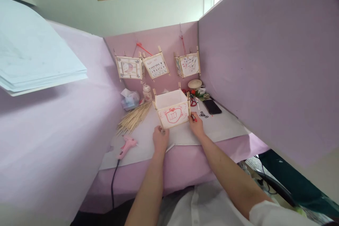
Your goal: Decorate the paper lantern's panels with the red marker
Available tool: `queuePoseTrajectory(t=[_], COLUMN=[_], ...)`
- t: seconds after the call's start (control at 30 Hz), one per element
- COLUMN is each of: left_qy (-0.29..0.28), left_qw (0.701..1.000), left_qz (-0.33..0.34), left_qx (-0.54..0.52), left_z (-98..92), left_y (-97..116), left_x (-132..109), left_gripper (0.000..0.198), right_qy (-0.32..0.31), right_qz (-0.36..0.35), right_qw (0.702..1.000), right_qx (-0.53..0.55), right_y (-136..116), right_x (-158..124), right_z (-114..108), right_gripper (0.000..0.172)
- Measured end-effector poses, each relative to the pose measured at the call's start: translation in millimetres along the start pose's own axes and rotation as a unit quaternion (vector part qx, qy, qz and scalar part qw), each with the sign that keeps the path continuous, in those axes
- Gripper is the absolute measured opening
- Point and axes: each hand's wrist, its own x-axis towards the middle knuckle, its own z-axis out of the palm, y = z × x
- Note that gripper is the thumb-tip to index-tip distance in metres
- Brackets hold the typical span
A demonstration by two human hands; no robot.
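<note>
A box-shaped paper lantern (169, 122) with stick edges is in the middle of the head view, open at the top. Its front panel carries a red drawing and tilts slightly. My left hand (160, 138) is closed at the lantern's lower left corner, its fingertips partly hidden. At the lower right edge, my right hand (196, 125) is closed around a red marker (194, 117), its fingers against the corner stick.
A pink glue gun (127, 145) and bamboo sticks (134, 117) lie left. A phone (212, 106), red-handled scissors (193, 102) and small black rings (203, 114) lie right. Lanterns (156, 66) hang behind. A purple partition (254, 53) rises at right.
</note>
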Motion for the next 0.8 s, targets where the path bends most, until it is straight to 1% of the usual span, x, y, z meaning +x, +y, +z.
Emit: queuePoseTrajectory(t=[0.07, 0.23, 0.33, 0.47, 0.63, 0.8], left_qy=[0.002, -0.008, -0.017, -0.024, -0.018, -0.015], left_qw=[1.000, 1.000, 1.000, 1.000, 0.999, 0.999], left_qz=[0.004, 0.005, 0.002, -0.005, -0.009, -0.011], left_qx=[0.010, 0.014, 0.010, -0.009, -0.033, -0.037], left_z=[1.7, 4.3, 4.5, 3.1, 0.7, 1.0], left_y=[-1, -6, -9, -9, -7, -7], left_x=[0, 3, 4, 4, 1, 1], left_gripper=[0.046, 0.045, 0.042, 0.039, 0.033, 0.027], right_qy=[0.004, 0.063, 0.080, 0.059, 0.026, 0.003], right_qz=[0.002, 0.006, 0.011, 0.024, 0.030, 0.034], right_qw=[1.000, 0.998, 0.997, 0.997, 0.996, 0.994], right_qx=[0.000, 0.001, -0.007, -0.033, -0.075, -0.099], right_y=[-1, 1, 6, 8, 3, 0], right_x=[-2, -4, -3, -3, -5, -6], right_z=[0, 0, 0, -4, -4, -2], right_gripper=[0.031, 0.041, 0.043, 0.042, 0.034, 0.033])
